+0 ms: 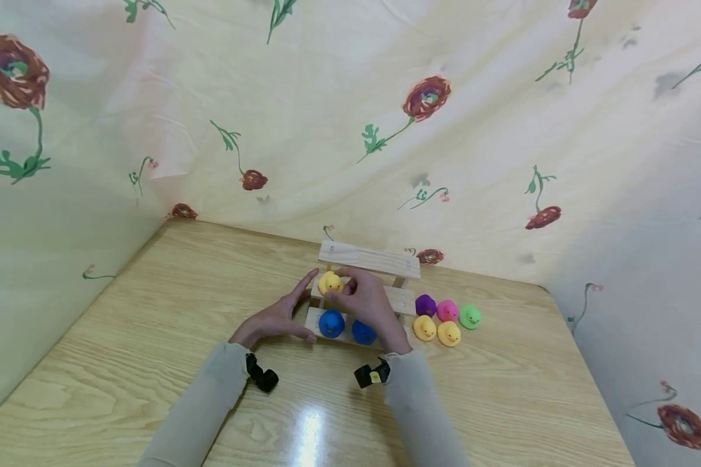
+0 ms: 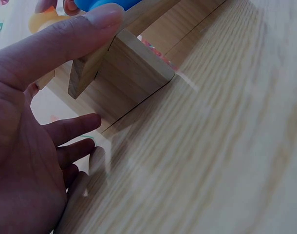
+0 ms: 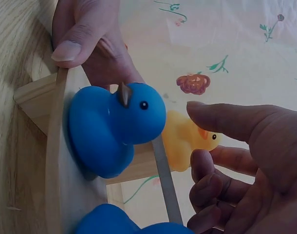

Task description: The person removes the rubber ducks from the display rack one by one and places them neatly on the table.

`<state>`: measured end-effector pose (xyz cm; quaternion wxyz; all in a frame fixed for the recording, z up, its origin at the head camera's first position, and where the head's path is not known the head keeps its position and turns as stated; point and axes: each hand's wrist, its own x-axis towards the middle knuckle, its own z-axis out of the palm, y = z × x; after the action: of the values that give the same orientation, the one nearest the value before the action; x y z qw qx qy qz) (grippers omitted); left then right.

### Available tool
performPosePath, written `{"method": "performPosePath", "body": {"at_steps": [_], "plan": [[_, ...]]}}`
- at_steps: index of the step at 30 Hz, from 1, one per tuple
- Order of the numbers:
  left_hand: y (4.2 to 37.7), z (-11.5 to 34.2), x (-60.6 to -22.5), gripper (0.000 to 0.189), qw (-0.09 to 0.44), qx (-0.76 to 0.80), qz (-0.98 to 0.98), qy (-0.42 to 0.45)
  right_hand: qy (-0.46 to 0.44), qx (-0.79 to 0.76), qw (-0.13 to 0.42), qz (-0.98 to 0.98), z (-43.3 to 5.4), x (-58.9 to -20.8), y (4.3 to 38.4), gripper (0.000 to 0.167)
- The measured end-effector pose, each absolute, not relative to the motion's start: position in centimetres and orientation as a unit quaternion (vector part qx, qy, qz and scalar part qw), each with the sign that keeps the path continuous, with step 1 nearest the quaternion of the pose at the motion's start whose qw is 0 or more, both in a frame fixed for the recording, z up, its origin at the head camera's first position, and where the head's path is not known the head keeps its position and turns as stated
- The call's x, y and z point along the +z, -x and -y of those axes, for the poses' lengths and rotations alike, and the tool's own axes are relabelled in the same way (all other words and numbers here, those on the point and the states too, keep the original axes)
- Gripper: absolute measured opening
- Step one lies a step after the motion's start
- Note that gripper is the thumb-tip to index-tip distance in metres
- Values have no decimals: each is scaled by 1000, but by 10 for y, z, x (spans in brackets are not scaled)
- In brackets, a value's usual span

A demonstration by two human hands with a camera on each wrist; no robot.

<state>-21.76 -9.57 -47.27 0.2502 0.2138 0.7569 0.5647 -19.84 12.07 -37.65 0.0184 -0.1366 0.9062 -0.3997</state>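
My right hand [image 1: 370, 301] pinches a yellow duck [image 1: 330, 283] between thumb and finger, at the left end of the middle shelf of the wooden rack [image 1: 369, 257]. My left hand [image 1: 274, 320] is spread wide at the rack's left end, thumb on the bottom shelf's front edge, other fingers beside its side. Two blue ducks [image 1: 331, 323] sit on that bottom shelf. Right of the rack, on the table [image 1: 502, 389]: purple duck [image 1: 425, 305], pink duck [image 1: 447, 311], green duck [image 1: 470, 317], two more yellow ducks [image 1: 424, 328]. Flowered cloth [image 1: 327, 130] behind.
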Motion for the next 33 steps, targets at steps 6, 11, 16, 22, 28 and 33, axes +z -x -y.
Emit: {"method": "performPosePath", "body": {"at_steps": [6,11,16,22,28,33], "plan": [[218,95,-473,124,250,564,-756,-217,129,-405,19,-905,-120,-377,198,42],[218,95,-473,125,248,564,-756,-222,122,-410,17,-904,-121,-378,198,41],[218,95,-473,126,248,564,-755,-223,99,-416,25,-904,-123,-378,197,43],[218,96,-474,126,244,561,-759,-225,98,-414,13,-905,-127,-376,195,42],[218,95,-474,126,239,559,-761,-228,100,-409,1,-907,-132,-376,195,40],[218,95,-475,127,237,561,-758,-231,102,-406,-8,-908,-137,-374,192,38]]}}
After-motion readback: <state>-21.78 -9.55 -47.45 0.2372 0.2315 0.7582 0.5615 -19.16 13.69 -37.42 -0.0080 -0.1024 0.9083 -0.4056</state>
